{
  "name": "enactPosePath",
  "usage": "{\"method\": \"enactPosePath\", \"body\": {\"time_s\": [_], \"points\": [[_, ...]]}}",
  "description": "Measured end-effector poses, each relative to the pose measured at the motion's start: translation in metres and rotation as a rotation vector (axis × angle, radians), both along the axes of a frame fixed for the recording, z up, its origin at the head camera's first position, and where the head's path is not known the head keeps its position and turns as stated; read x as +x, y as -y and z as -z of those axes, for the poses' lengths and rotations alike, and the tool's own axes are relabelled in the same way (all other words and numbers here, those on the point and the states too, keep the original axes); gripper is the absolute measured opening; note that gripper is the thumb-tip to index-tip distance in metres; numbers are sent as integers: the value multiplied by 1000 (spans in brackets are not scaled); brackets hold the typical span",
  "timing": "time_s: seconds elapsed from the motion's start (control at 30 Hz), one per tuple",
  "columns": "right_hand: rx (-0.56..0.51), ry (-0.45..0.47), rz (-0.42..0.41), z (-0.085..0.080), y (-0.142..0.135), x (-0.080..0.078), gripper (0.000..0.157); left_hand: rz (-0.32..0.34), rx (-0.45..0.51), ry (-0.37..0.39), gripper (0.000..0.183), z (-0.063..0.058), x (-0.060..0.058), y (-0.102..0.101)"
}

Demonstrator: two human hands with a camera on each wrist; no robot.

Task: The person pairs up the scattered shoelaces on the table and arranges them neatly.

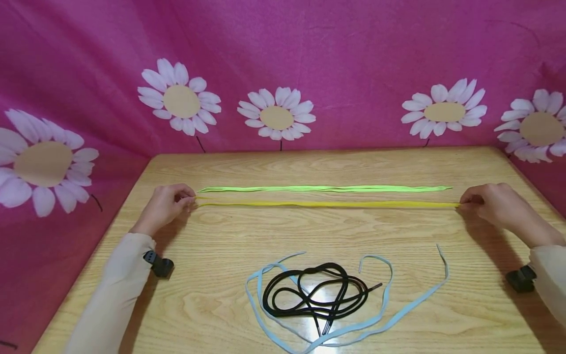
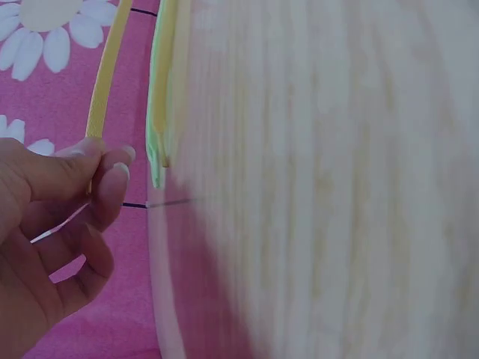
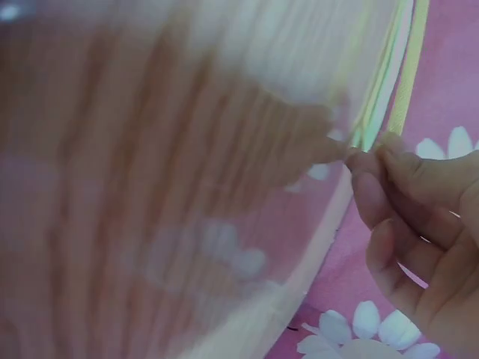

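Pinching the yellow lace (image 1: 327, 204) at both ends, our left hand (image 1: 165, 206) and right hand (image 1: 495, 204) held it taut across the desk (image 1: 221, 236), just near the green lace (image 1: 325, 189). Uneven pulling, we judged, could slip an end free or nudge the green one crooked.

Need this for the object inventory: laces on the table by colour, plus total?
Yellow lace: 1, pinched at each end by the left hand and right hand.
Green lace: 1, lying folded.
Black lace: 1.
Light blue lace: 1.
Total: 4
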State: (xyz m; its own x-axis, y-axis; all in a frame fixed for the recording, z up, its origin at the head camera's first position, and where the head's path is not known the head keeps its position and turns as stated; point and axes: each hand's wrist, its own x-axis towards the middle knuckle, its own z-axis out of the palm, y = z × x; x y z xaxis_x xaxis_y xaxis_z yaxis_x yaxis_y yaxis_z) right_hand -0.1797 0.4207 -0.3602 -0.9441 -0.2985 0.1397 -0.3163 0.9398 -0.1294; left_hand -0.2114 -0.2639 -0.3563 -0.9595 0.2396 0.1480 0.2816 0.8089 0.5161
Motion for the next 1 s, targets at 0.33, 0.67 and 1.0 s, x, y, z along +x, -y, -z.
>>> {"method": "enactPosePath", "body": {"time_s": [0.33,0.67,1.0], "points": [[-23,-33,-39,8,-5,-8,15,-16,-30,-4,6,7,-9,1],[-23,-24,-67,11,-2,-13,19,-17,-43,65,5,8,-13,2],[3,20,-76,9,1,-16,25,37,-91,115,4,12,-17,1]]}}
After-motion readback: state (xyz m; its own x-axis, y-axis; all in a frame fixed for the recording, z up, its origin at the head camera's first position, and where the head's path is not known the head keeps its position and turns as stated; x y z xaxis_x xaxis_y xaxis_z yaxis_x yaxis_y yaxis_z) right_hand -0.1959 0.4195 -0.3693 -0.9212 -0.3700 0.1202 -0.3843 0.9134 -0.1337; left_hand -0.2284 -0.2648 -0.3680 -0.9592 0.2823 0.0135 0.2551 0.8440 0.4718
